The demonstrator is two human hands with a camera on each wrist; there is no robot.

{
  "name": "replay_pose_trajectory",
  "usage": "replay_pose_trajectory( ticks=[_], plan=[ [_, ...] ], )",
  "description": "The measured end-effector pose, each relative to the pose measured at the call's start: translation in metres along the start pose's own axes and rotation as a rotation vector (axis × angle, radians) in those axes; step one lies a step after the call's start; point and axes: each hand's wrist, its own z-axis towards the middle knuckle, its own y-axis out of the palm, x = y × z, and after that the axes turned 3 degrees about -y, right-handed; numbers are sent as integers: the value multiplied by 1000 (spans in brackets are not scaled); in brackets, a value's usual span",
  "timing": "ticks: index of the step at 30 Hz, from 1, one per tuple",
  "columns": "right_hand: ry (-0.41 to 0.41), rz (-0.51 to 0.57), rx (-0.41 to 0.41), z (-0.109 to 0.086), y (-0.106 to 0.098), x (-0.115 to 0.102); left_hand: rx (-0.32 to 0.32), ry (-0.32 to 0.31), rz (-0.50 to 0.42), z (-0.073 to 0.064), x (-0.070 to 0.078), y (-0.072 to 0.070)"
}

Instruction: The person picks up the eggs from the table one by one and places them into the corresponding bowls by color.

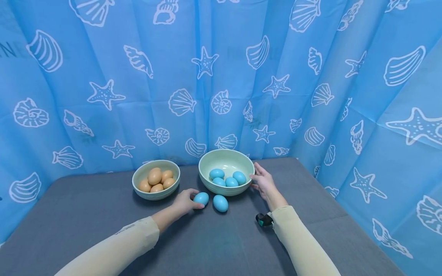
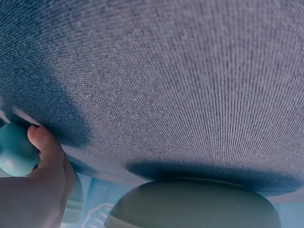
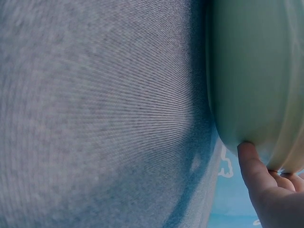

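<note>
My left hand has thumb and fingers around a blue egg low over the table, and the egg shows at the left edge of the left wrist view. Just right of it a second blue egg lies on the cloth. Behind them stands the larger pale green bowl, with several blue eggs inside. At that bowl's right side is my right hand, its fingers fairly straight. In the right wrist view a fingertip touches the bowl's outer wall.
A smaller green bowl with several brown eggs stands to the left of the larger one. Dark grey cloth covers the table. A blue curtain with white seashells hangs along the back and right edges.
</note>
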Motion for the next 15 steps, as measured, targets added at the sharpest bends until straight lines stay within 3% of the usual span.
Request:
replay_pose_trajectory(
  ticks=[15],
  plan=[
    [-2, -5, -1, -1, 0, 0, 21, -16, -67, -2, 2, -1]
  ],
)
